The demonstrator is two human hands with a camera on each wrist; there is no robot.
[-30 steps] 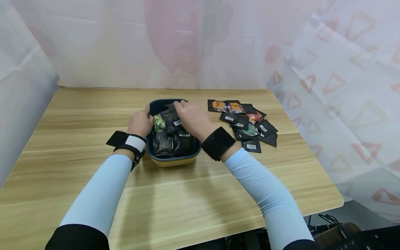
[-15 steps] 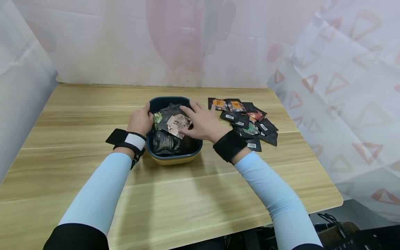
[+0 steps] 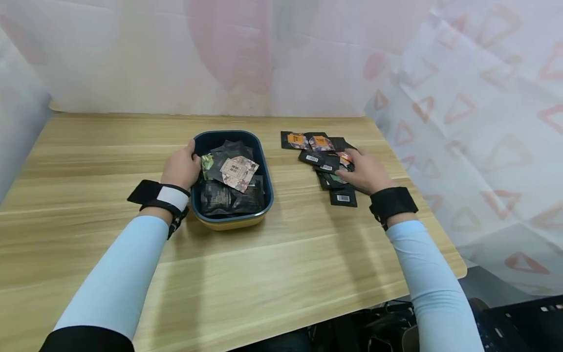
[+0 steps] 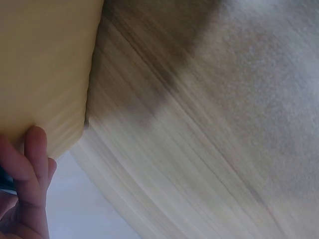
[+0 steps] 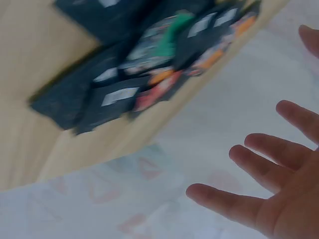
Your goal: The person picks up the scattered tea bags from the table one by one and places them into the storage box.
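Pale wood grain runs across the worktop point(image 3: 272, 254), whose near part lies bare between two light-blue sleeves. Further in, the left hand point(image 3: 180, 168) grips the left rim of a dark-blue tub point(image 3: 268, 195) with a yellow underside, thumb on the rim and fingers curled down its outer wall; the left wrist view shows fingers point(image 4: 35, 154) pressed against that yellow wall. Inside the tub lie several sachets, the topmost a pinkish-brown sachet point(image 3: 237, 172) resting tilted on black ones. To the right, well apart from the tub, the right hand point(image 3: 367, 171) rests over a loose pile of black sachets point(image 3: 323, 161), its fingers spread and relaxed, holding nothing; the right wrist view shows them straight and apart point(image 5: 271, 154) above the blurred pile. One black sachet with a barcode point(image 3: 343, 198) lies at the near edge of the pile, just beside the wrist. Beyond the worktop's far edge hangs a translucent white curtain point(image 3: 462, 98) with faint pink triangles and shapes.
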